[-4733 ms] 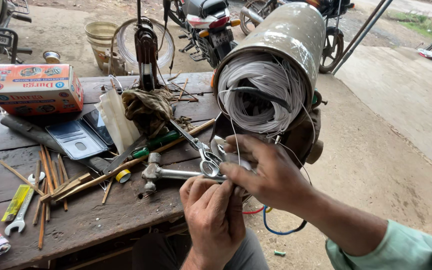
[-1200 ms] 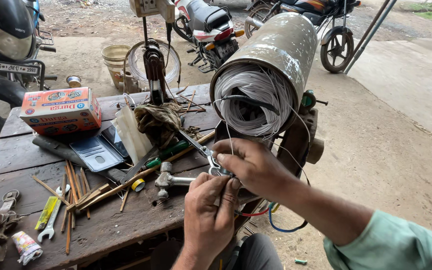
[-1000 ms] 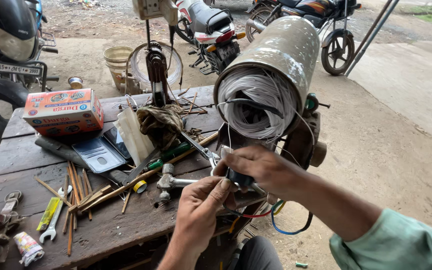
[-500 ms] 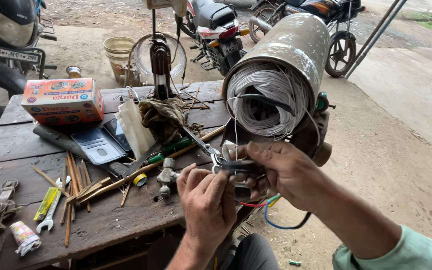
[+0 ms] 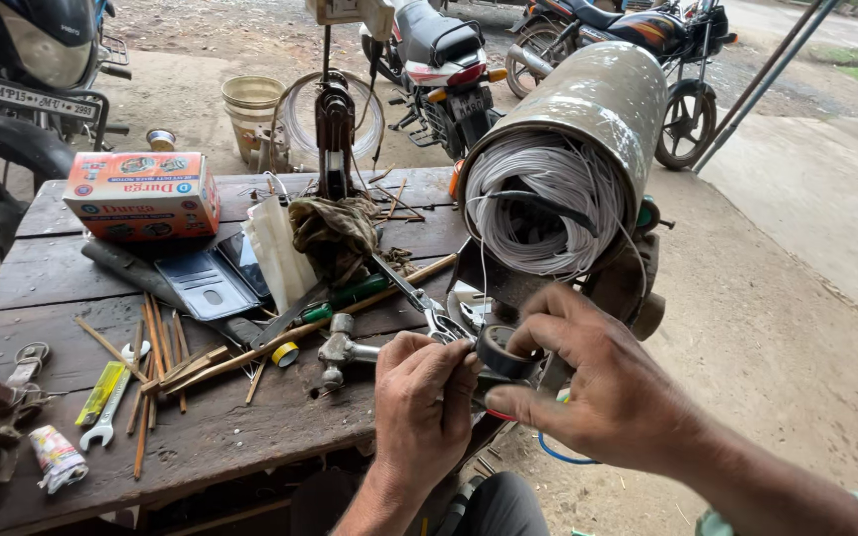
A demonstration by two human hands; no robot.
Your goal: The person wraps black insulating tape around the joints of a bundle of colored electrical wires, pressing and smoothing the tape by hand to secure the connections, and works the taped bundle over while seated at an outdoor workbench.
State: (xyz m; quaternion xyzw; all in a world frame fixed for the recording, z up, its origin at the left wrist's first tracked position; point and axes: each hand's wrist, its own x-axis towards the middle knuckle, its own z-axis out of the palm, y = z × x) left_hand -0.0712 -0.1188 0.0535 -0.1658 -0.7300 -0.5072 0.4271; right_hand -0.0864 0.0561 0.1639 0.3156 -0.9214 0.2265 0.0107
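A dark, weathered plank desk [image 5: 201, 437] fills the left of the view, with motorcycles [image 5: 12, 89] parked on the dirt behind it. At its right end lies a large grey-green metal cylinder [image 5: 588, 109] on its side, its open end packed with coils of pale white wire [image 5: 538, 203].

On the desk sit an orange cardboard box [image 5: 141, 194], a dark phone wallet case [image 5: 206, 288], a crumpled brown rag [image 5: 335, 233], a small hammer [image 5: 340, 349], loose wooden sticks [image 5: 156, 352], and a small spanner [image 5: 101, 422].

Just in front of the cylinder's mouth, at the desk's right edge, both hands meet. The right hand [image 5: 613, 392] pinches a roll of black tape [image 5: 500, 352], a small dark ring with a hollow centre, thumb below and fingers curled over its top. The left hand [image 5: 419, 407] is bunched into a loose fist, its fingertips pressed against the same roll from the left side; what exactly it grips there is hidden. A pair of metal scissors [image 5: 424, 303] lies just behind the left hand.
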